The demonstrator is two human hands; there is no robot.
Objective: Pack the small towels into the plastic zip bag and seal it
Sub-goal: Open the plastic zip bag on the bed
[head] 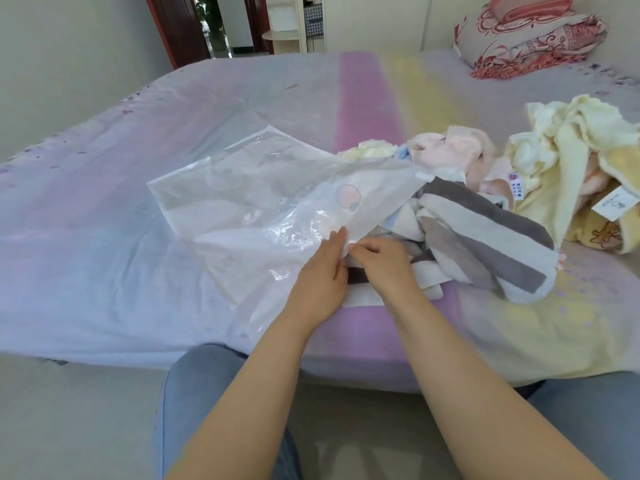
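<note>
A clear plastic zip bag with a small peach print lies flat and empty on the bed, its right edge resting over the towel pile. My left hand and my right hand meet at the bag's near right edge, both pinching the plastic there. To the right lies a heap of small towels: a grey-and-white striped towel in front, a pink towel behind it, and a pale yellow towel with tags at the far right.
The bed has a pastel striped sheet, with open sheet to the left of the bag. A folded red-patterned quilt sits at the far right corner. My knees in blue jeans are at the bed's near edge. A doorway stands beyond.
</note>
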